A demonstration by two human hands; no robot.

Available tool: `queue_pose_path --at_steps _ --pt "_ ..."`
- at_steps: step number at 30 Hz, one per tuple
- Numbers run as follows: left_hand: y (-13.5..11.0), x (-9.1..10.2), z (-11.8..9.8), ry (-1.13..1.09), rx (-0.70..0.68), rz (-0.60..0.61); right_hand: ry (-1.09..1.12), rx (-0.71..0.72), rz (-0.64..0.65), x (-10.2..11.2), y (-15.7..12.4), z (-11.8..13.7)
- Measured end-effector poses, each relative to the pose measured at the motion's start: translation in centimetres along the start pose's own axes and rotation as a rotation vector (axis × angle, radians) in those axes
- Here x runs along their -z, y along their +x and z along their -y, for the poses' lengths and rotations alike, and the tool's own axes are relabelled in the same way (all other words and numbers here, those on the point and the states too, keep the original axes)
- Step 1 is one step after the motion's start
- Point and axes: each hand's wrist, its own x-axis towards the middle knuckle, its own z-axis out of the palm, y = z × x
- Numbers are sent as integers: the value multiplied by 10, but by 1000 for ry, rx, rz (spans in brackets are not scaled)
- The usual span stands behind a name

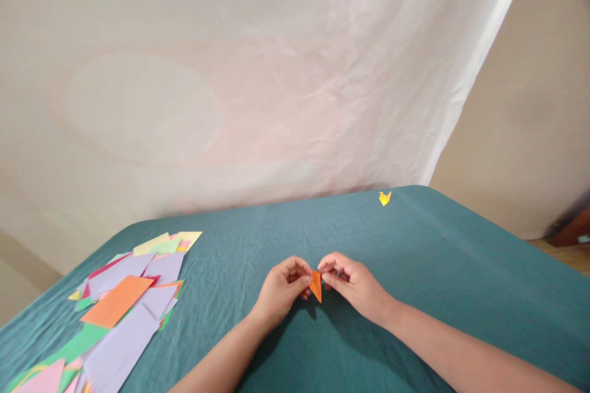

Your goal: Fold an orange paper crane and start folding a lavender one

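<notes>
Both of my hands met above the middle of the teal tablecloth (415, 270): my left hand (282, 290) and my right hand (354, 285) each pinched one small folded orange paper (316, 285) at its edges, fingertips closed on it. A loose pile of coloured paper sheets (120, 313) lay well apart to my left. A small yellow folded figure (384, 198) sat near the far edge.
</notes>
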Motion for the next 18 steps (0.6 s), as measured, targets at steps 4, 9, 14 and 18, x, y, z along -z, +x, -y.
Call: queue_pose_path --at_steps 4,9,14,18 --pt "-2 -1 -4 13 47 50 -45 -25 5 3 1 -6" --pt "-3 2 -4 -73 87 59 39 -122 -6 5 2 -9" --pt "-2 4 -1 -71 126 -2 98 -138 -7 5 3 -8" --pt "-2 2 -4 -62 138 -42 159 -138 2 4 3 -10"
